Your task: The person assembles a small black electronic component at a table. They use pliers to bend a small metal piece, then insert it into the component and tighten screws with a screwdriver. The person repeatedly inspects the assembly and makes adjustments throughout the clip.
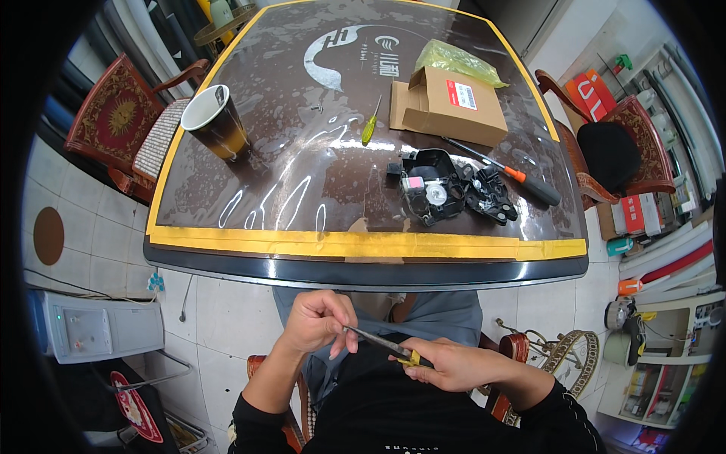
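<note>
Over my lap, my right hand (454,365) is wrapped round the yellow and black handle of a slim tool with a long dark metal shaft (382,342); its exact kind is unclear. The shaft points up and left toward my left hand (321,321). There the left thumb and fingers are pinched together at the tip, and whatever small thing they hold is hidden. Beyond my hands, on the table, an opened black plastic housing (432,185) with a white round part and a pink piece lies beside a smaller black mechanism (490,195).
The brown film-covered table (302,204) is edged with yellow tape. On it are a paper cup (215,122), a small yellow screwdriver (370,129), an orange and black screwdriver (529,184), a cardboard box (450,106) and a yellowish plastic bag (457,62). Chairs stand at both sides.
</note>
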